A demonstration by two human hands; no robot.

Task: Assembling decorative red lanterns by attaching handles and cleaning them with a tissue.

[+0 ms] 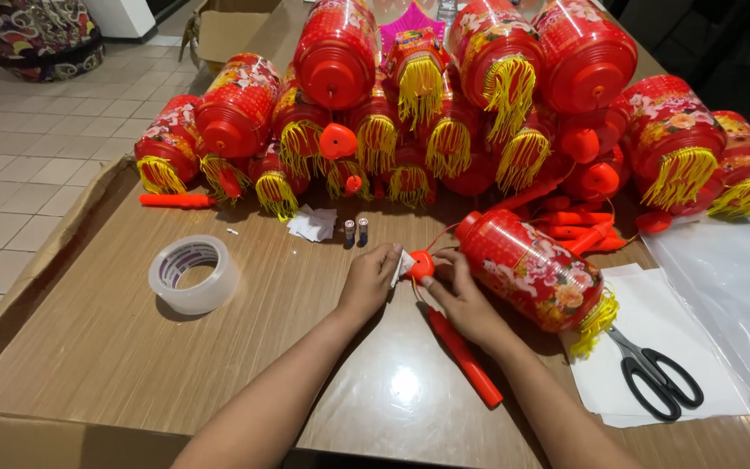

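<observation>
Hands meet at table centre, over a small orange cap piece [421, 263] that sits at the near end of a red flowered lantern [533, 271]. From where I watch, the left hand [369, 280] pinches a scrap of white paper or tape [403, 267] against that cap, fingers curled in on it. The right hand [460, 300] closes around the cap from the other side, thumb and fingertips touching it; whether it grips firmly I cannot tell.

Lantern lies on its side, long axis running from the cap, up-left, down to the yellow tassel fringe [595, 323] at lower right. So the body stretches away to the right of both hands; the right hand is nearer to it, its wrist just beside the barrel. An orange handle stick [464, 357] lies under the right forearm, pointing toward me.

Around them: clear tape roll [194, 274] well to the left, two small batteries [356, 231] standing just beyond the left hand, black scissors [658, 372] on white sheets [653, 326] to the right, a heap of finished lanterns [444, 104] across the back of the table [132, 347].
</observation>
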